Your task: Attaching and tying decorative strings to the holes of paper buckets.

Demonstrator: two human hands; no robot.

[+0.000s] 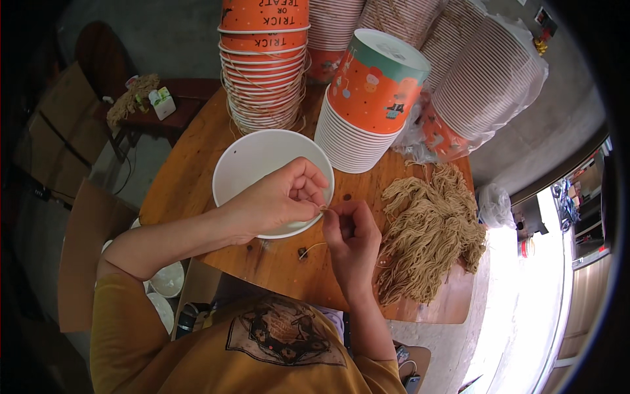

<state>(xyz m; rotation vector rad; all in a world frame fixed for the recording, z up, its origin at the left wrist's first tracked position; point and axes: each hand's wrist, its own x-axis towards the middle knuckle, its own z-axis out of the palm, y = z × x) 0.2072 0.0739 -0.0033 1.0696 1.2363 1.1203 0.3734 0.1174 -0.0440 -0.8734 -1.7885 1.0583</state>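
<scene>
A paper bucket (252, 157) stands on the wooden table in front of me, its white inside facing up and a small hole near its far left rim. My left hand (285, 194) reaches over the bucket, its fingers pinched together at the right rim. Just outside that rim, my right hand (353, 231) meets it, thumb and forefinger pressed together. Between the fingertips shows a bit of thin tan cord, and a loose cord end (316, 246) trails over the table below. The fingers hide most of the cord and the spot where it meets the bucket.
Tan cords (433, 230) lie heaped at the right. Behind stand nested orange buckets with cords (264, 79), an upside-down bucket stack (374, 85) and plastic-wrapped stacks (489, 85). A bench (190, 92) stands far left; a cardboard box (85, 262) with white buckets sits near left.
</scene>
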